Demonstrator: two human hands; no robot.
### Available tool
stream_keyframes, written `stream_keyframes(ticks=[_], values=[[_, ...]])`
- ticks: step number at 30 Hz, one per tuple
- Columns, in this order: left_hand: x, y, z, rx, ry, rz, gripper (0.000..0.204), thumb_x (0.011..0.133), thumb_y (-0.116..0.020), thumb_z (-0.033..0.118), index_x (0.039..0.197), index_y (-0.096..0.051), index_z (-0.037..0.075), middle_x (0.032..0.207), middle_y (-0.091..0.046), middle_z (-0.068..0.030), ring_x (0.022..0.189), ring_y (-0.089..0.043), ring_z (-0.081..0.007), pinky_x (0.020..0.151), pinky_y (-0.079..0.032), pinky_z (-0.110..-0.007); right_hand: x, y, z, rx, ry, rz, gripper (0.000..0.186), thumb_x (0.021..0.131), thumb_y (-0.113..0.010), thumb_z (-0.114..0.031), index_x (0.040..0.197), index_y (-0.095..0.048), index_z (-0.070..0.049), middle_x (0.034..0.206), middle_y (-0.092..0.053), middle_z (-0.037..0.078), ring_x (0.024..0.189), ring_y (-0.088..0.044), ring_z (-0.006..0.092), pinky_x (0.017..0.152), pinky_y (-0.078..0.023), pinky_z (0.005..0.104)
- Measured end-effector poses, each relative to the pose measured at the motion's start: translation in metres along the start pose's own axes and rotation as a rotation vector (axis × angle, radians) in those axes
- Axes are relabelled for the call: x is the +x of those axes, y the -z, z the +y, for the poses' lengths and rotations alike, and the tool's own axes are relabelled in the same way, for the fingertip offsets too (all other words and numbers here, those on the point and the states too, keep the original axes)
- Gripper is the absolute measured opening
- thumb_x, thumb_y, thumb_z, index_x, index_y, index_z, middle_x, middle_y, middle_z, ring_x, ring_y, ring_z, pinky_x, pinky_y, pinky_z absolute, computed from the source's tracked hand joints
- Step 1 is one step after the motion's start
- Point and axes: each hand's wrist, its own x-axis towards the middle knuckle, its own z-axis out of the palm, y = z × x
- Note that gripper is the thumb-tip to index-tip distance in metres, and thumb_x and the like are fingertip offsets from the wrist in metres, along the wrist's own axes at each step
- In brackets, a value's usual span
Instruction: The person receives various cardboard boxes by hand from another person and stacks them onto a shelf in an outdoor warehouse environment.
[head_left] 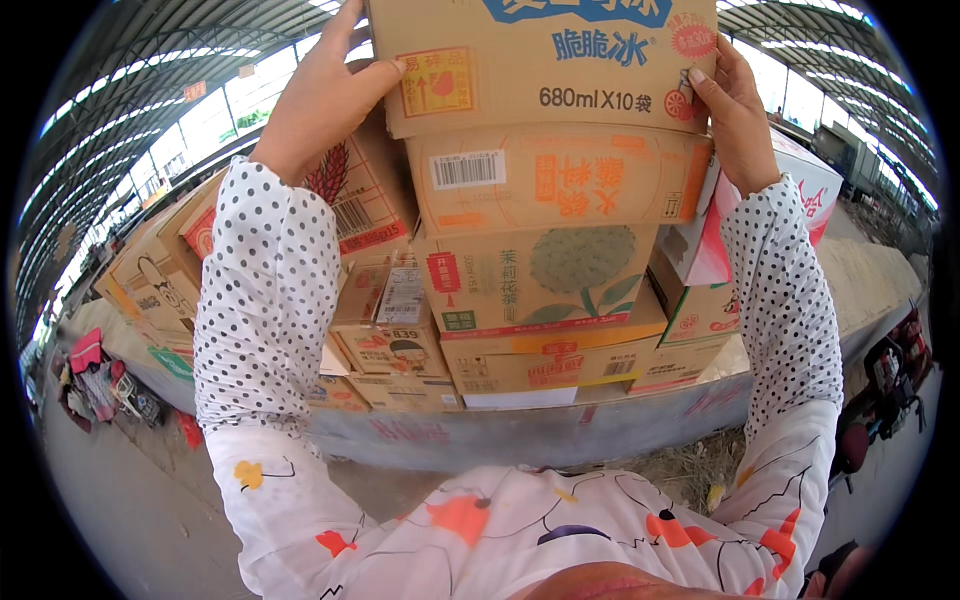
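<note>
A brown cardboard box (500, 95) with blue lettering sits at the top of a stack, its upper part cut off by the frame's edge. My left hand (330, 105) grips its left side, with the thumb on the front corner. At the opposite side my right hand (738, 115) holds on, thumb against the front face. Under this box comes a carton with orange print (520, 190). Lower still is a carton with a green flower picture (540, 275), and beneath that a carton with red and yellow print (550, 365).
More cartons flank the stack, among them a carton with a red wheat ear (365, 190) and a pink-and-white box (800, 185). All rest on a low concrete platform (480, 438). Parked vehicles (880, 400) stand at the right under a large roof (110, 110).
</note>
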Motion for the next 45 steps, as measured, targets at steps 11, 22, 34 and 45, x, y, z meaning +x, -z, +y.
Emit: stream_keyframes(ticks=[11, 22, 34, 45], values=[[-0.127, -0.081, -0.013, -0.01, -1.09, 0.435, 0.054, 0.082, -0.045, 0.019, 0.128, -0.042, -0.009, 0.132, -0.042, -0.0296, 0.121, -0.045, -0.0462, 0.092, -0.044, -0.058, -0.161, -0.008, -0.053, -0.454, 0.338, 0.152, 0.052, 0.089, -0.054, -0.006, 0.139, -0.039, -0.004, 0.146, -0.033, 0.018, 0.135, -0.033, 0.0278, 0.11, -0.027, 0.0407], [-0.177, -0.228, -0.04, -0.548, -0.499, -0.384, 0.038, 0.083, -0.048, 0.0, 0.121, -0.05, -0.007, 0.12, -0.054, -0.0199, 0.108, -0.053, -0.0282, 0.091, -0.045, -0.04, -0.41, 0.059, -0.082, -1.046, -0.389, 0.694, 0.051, 0.087, -0.06, -0.007, 0.135, -0.044, -0.006, 0.151, -0.026, 0.018, 0.138, -0.027, 0.0323, 0.111, -0.024, 0.0426], [-0.238, -0.357, 0.016, -1.081, -0.178, -1.193, 0.038, 0.087, -0.051, -0.002, 0.125, -0.05, -0.003, 0.12, -0.057, -0.0154, 0.11, -0.055, -0.0221, 0.098, -0.042, -0.035, -0.541, 0.006, -0.27, -1.878, -0.295, 1.369, 0.043, 0.091, -0.055, -0.008, 0.133, -0.047, -0.004, 0.149, -0.032, 0.015, 0.137, -0.032, 0.0288, 0.111, -0.026, 0.0391], [-0.335, -0.436, 0.039, -0.838, 0.166, -1.935, 0.069, 0.093, -0.06, 0.032, 0.145, -0.028, 0.002, 0.148, -0.033, -0.0165, 0.136, -0.033, -0.0247, 0.109, -0.03, -0.035, -0.62, -0.012, -0.312, -1.018, -0.395, 1.854, 0.058, 0.102, -0.035, -0.04, 0.145, -0.029, -0.001, 0.148, -0.034, 0.014, 0.139, -0.03, 0.0224, 0.113, -0.023, 0.0365]])
